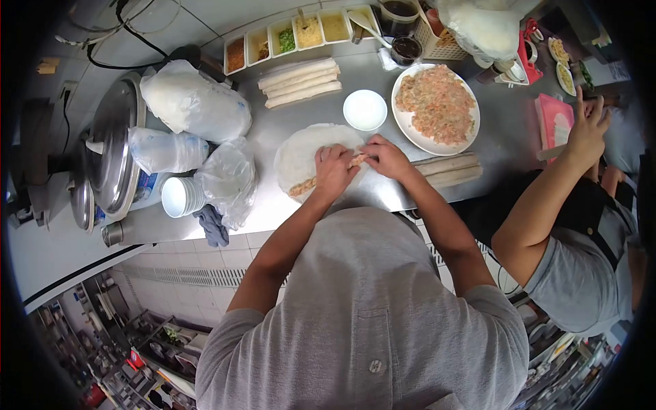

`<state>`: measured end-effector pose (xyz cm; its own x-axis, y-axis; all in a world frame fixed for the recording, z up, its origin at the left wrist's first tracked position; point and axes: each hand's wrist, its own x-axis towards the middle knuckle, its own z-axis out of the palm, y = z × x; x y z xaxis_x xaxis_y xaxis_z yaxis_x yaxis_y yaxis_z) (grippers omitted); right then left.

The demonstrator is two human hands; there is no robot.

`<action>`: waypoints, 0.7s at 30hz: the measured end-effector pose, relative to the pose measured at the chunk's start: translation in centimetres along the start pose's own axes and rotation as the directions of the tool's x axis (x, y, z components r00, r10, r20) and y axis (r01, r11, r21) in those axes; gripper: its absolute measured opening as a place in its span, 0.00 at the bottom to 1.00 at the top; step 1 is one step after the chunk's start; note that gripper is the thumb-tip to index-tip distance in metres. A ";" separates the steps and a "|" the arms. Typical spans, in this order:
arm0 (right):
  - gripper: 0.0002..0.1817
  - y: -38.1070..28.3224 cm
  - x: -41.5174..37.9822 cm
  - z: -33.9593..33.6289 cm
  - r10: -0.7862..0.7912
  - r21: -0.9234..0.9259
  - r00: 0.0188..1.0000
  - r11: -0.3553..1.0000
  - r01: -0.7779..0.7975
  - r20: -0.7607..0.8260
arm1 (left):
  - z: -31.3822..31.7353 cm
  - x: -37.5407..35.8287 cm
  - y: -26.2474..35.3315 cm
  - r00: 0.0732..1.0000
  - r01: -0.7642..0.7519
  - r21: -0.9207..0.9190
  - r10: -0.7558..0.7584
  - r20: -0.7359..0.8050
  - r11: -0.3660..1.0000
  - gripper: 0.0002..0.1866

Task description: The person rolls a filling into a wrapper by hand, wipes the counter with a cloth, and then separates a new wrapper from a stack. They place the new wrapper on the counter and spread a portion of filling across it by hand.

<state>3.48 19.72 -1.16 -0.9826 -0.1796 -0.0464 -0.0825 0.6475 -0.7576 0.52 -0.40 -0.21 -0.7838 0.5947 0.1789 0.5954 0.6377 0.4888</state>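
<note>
A thin round wrapper (295,152) lies on the steel counter in front of me, with a strip of orange-pink minced filling (302,187) along its near edge. My left hand (335,169) rests over the middle of that strip, fingers curled down onto it. Close beside it, my right hand (387,158) pinches the strip's right end; the fingertips partly hide the filling there. Beyond the hands stands a small white bowl (365,110). At the right, a large white plate (437,143) carries a mound of the same mince. Long rolled wrappers (301,82) lie in a row behind.
More rolls (451,169) lie right of my hand. Seasoning tubs (285,37) line the back wall. Plastic bags (195,102), stacked white cups (183,197) and a large lidded pot (115,147) stand at left. A co-worker's raised arm (550,198) is at right.
</note>
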 end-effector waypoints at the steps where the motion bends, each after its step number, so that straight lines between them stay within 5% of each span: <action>1: 0.12 0.0 0.0 -0.1 0.017 -0.008 1.000 1.000 -0.016 0.021 | 0.2 -0.1 -0.1 0.999 0.031 -0.013 -0.031 -0.008 0.999 0.13; 21: 0.13 -0.1 0.2 -0.2 0.002 -0.030 0.999 1.000 0.000 0.043 | 0.5 0.0 -0.1 0.999 0.010 0.040 -0.009 -0.035 0.999 0.11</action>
<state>3.26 19.76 -0.97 -0.9747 -0.2104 -0.0760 -0.0871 0.6696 -0.7376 0.59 -0.22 -0.63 -0.7947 0.5717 0.2042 0.5940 0.6627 0.4562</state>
